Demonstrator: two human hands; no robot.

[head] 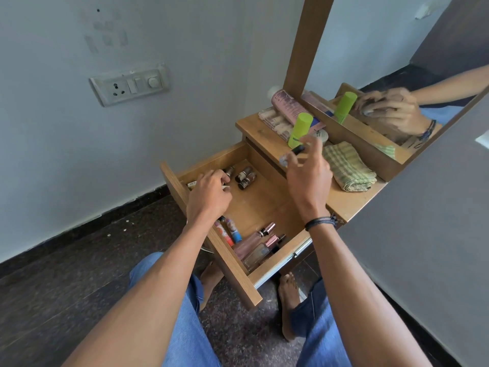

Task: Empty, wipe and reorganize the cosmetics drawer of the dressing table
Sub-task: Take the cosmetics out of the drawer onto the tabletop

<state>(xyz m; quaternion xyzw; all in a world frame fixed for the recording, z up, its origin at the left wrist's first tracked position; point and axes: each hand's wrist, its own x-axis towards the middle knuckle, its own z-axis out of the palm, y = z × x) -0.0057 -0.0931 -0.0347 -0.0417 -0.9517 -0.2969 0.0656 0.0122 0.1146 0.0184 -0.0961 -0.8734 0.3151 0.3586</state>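
The wooden drawer [267,207] of the dressing table stands pulled out. My left hand [209,193] reaches into its far left corner, fingers curled by a small brown bottle [229,170]; what it grips is hidden. Two more small brown bottles [246,177] lie beside it. Slim patterned tubes [232,230] and clear perfume bottles with pink caps [260,245] lie at the near end. My right hand [308,176] hovers over the tabletop edge, blurred, pinching a small dark tube [297,149].
On the tabletop [352,202] lie a folded green checked cloth [346,168], a lime-green bottle [300,129], a pink tube [288,107], a flat palette [275,123] and a round jar [321,135]. A mirror stands behind. My knees and bare feet are under the drawer.
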